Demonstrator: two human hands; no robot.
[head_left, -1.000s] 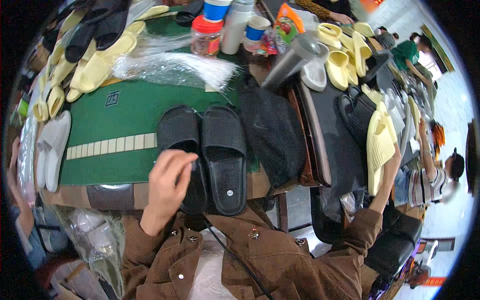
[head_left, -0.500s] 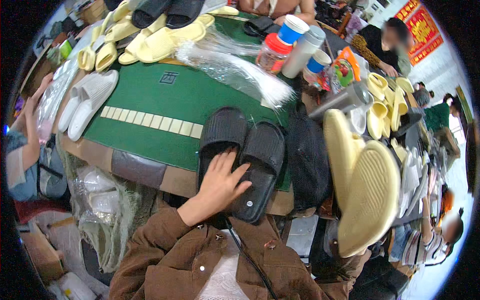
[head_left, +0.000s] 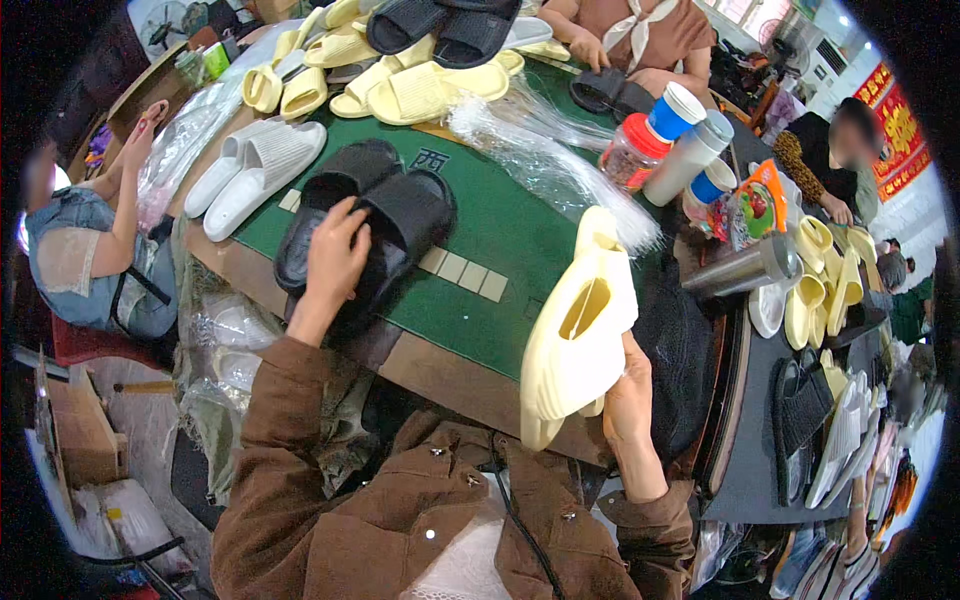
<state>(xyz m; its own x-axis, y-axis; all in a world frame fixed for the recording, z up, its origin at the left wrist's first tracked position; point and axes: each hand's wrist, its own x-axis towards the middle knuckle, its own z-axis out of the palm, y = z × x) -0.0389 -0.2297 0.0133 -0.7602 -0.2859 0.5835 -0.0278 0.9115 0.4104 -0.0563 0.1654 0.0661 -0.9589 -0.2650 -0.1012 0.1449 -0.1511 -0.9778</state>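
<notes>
Two black slippers [head_left: 415,215] sit over the left part of the green mat [head_left: 490,190]. The left hand [head_left: 337,255] bends over them, fingers curled down by the foot holes; I cannot tell if it grips them. Its arm reaches forward, slanting up. Yellow slippers [head_left: 585,345] are up over the mat's near right edge. The right hand [head_left: 630,395] is closed on their right side, pointing up, some fingers hidden. White slippers [head_left: 262,175] lie beyond the black ones, leftward.
</notes>
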